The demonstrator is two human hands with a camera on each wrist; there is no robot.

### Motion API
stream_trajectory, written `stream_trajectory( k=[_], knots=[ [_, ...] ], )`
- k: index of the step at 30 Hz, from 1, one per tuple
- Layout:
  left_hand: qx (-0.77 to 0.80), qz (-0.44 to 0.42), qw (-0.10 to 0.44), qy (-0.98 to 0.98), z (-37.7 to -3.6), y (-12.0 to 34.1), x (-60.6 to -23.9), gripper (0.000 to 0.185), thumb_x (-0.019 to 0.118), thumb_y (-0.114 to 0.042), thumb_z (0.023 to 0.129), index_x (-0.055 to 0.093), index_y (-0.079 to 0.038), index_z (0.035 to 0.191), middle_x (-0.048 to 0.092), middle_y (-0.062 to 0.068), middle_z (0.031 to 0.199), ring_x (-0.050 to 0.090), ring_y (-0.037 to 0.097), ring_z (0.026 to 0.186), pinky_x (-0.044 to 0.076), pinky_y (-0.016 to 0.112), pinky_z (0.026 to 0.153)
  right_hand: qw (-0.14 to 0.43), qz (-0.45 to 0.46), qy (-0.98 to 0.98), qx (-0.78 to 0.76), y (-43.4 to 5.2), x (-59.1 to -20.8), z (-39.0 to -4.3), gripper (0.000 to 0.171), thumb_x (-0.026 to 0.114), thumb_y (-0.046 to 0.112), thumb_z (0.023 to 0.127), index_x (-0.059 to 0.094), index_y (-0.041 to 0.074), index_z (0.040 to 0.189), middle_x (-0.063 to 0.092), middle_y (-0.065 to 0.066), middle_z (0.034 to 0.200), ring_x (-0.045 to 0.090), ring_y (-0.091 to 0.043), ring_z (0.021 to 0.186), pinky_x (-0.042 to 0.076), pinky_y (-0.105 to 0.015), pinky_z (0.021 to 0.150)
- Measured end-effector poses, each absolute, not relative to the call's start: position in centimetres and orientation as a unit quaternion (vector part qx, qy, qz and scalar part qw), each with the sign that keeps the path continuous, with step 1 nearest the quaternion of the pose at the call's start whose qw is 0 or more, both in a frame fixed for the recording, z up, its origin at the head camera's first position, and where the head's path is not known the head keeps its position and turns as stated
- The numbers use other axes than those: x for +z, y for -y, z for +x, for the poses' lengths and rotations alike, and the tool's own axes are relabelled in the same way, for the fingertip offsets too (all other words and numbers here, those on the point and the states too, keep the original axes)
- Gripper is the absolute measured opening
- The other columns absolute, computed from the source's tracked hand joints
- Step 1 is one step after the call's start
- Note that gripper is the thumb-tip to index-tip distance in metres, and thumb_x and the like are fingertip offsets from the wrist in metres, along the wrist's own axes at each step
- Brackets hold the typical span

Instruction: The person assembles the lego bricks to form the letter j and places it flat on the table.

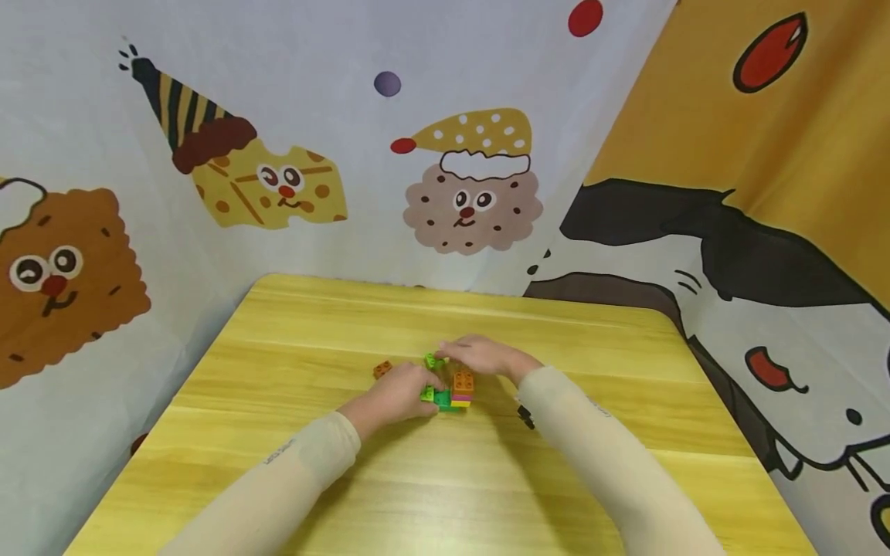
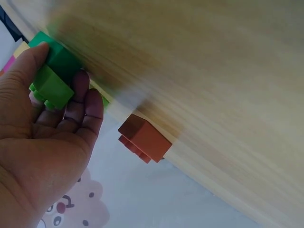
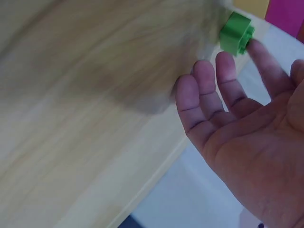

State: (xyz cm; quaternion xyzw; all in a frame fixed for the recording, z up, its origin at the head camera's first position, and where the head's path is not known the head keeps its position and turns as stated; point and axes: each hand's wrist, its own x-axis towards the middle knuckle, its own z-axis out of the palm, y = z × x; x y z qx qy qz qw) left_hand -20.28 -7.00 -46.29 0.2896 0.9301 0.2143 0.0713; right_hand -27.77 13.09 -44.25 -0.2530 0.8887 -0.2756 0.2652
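An orange-brown brick point(image 1: 382, 369) lies on the table point(image 1: 445, 494), just beside the left hand point(image 1: 399, 392), on its outer side. That hand curls round a lime brick point(image 2: 54, 89) and the dark green base point(image 2: 61, 59) touching it. Ahead of its fingers sits a second lime brick point(image 3: 234, 34). Right of its fingertips stands a stack topped by an orange brick point(image 1: 463, 381). The right hand point(image 1: 483, 355), fingers loosely spread, touches the second lime brick with its index fingertip.

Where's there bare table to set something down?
Bare table lies left of the brown brick, beyond the right hand to the back edge, and between the sleeves. Crowded: the middle, where the left hand, green bricks and orange-topped stack cluster.
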Motion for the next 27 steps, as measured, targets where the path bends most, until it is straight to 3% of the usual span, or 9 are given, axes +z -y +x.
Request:
stream_trajectory(
  k=[5,8,10,12,16,22,27],
  knots=[
    [0.219,0.28,0.074,-0.932,-20.2,7.0,-46.3,0.031,0.076,-0.029,0.078,0.071,-0.018,0.107,0.067,-0.006,0.11,0.06,0.011,0.102,0.049,0.03,0.087,0.184,-0.227,-0.918,-0.268,-16.6,-44.8,-26.6,0.04,0.045,0.049,0.095,0.066,0.022,0.116,0.063,0.003,0.115,0.058,-0.016,0.104,0.047,-0.04,0.089],
    [0.221,0.275,0.073,-0.933,-20.2,7.0,-46.4,0.031,0.076,-0.028,0.078,0.071,-0.018,0.107,0.067,-0.006,0.11,0.06,0.012,0.102,0.049,0.03,0.087,0.138,-0.224,-0.93,-0.255,-18.3,-45.3,-25.8,0.023,0.061,0.033,0.091,0.065,0.017,0.107,0.064,0.005,0.1,0.059,-0.013,0.091,0.05,-0.034,0.077],
    [0.222,0.273,0.07,-0.933,-20.2,7.0,-46.4,0.031,0.076,-0.028,0.078,0.071,-0.018,0.106,0.067,-0.006,0.111,0.06,0.012,0.103,0.049,0.03,0.088,0.115,-0.227,-0.936,-0.242,-18.9,-45.6,-25.4,0.026,0.069,0.029,0.086,0.061,0.016,0.107,0.062,0.004,0.093,0.058,-0.011,0.083,0.049,-0.031,0.071],
    [0.224,0.272,0.069,-0.933,-20.1,7.0,-46.3,0.031,0.076,-0.028,0.078,0.071,-0.018,0.107,0.067,-0.006,0.111,0.059,0.012,0.103,0.049,0.031,0.088,0.1,-0.236,-0.938,-0.233,-19.2,-45.8,-25.0,0.041,0.074,0.029,0.081,0.056,0.014,0.115,0.061,0.002,0.091,0.057,-0.012,0.081,0.049,-0.03,0.07],
    [0.226,0.271,0.072,-0.933,-20.1,7.0,-46.2,0.031,0.077,-0.027,0.077,0.071,-0.017,0.107,0.067,-0.005,0.11,0.06,0.012,0.102,0.049,0.031,0.087,0.085,-0.262,-0.942,-0.193,-19.0,-46.1,-24.7,0.06,0.075,0.034,0.079,0.051,0.017,0.132,0.06,0.001,0.089,0.054,-0.011,0.077,0.048,-0.03,0.068],
    [0.229,0.269,0.078,-0.932,-20.0,7.0,-46.1,0.032,0.076,-0.027,0.078,0.071,-0.017,0.107,0.067,-0.004,0.111,0.06,0.013,0.103,0.049,0.031,0.088,0.05,-0.245,-0.955,-0.161,-18.4,-45.9,-24.4,0.039,0.075,0.031,0.079,0.064,0.017,0.114,0.061,0.002,0.099,0.055,-0.012,0.084,0.049,-0.034,0.074],
    [0.224,0.27,0.075,-0.933,-20.0,6.9,-46.1,0.031,0.077,-0.028,0.078,0.071,-0.018,0.107,0.067,-0.005,0.11,0.06,0.013,0.103,0.049,0.031,0.088,0.069,-0.249,-0.951,-0.169,-18.5,-45.8,-24.2,0.035,0.075,0.029,0.08,0.063,0.015,0.111,0.066,0.002,0.099,0.06,-0.012,0.086,0.05,-0.034,0.077]
  ],
)
